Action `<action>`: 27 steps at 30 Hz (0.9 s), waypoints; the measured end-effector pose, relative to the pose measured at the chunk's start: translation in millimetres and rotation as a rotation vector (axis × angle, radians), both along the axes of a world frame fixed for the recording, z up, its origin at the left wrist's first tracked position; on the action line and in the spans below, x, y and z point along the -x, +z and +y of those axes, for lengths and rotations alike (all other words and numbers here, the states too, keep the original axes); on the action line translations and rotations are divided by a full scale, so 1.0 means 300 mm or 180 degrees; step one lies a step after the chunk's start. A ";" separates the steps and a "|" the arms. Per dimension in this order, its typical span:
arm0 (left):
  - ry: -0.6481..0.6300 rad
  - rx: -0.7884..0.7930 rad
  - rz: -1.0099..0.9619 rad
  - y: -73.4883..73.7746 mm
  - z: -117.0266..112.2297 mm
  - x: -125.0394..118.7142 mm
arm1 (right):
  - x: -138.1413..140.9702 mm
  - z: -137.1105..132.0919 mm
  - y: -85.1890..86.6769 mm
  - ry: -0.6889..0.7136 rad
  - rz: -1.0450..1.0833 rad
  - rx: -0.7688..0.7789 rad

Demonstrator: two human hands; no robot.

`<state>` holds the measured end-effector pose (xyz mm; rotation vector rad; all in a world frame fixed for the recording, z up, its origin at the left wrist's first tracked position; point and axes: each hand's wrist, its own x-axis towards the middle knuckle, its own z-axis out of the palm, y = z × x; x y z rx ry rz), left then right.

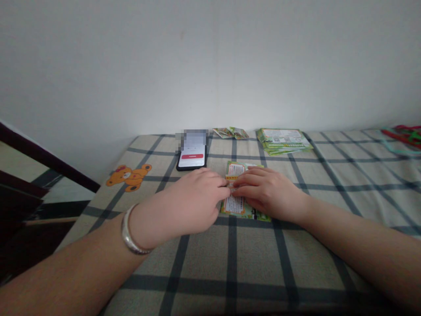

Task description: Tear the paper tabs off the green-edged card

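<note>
A green and orange printed leaflet [235,204] lies flat on the checked cloth [230,259]. My left hand [184,202] and my right hand [268,192] meet over its middle, fingertips pressed down on the paper. The fingers of both hands are held together and pinching or pressing along a line across the leaflet. A silver bangle [130,232] sits on my left wrist. Part of the leaflet is hidden under both hands.
A phone [192,154] with a lit screen lies behind my left hand. A stack of similar leaflets [283,140] rests near the wall, with small folded pieces [230,132] beside it. Red and green cords [406,135] lie far right. Dark furniture stands left of the bed edge.
</note>
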<state>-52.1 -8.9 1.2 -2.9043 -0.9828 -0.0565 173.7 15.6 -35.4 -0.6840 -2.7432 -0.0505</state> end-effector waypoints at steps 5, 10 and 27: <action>-0.0069 0.0059 0.0063 0.007 0.014 0.008 | -0.003 -0.006 0.001 -0.0065 -0.0063 0.0036; -0.0068 -0.0217 0.0028 -0.015 0.015 -0.003 | 0.013 -0.005 0.016 -0.0123 -0.0159 0.0029; 0.0022 -0.0291 -0.0016 -0.027 0.022 -0.005 | -0.001 -0.006 0.050 -0.0093 -0.0331 0.0041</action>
